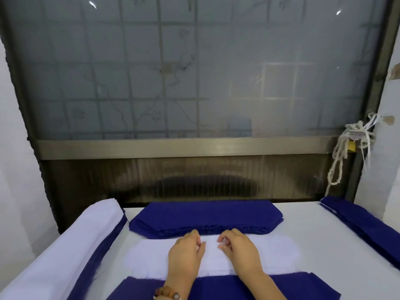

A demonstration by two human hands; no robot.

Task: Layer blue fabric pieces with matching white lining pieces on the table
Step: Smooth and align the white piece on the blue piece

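While fiddling at white lining stack (279,254) with left hand (186,255) and right hand (242,252) curled, pinch unclear, might snag two clingy plies.

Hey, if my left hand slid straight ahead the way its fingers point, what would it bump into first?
Most likely the blue fabric stack, just beyond your left hand at the far edge of the white lining piece; depth is unclear.
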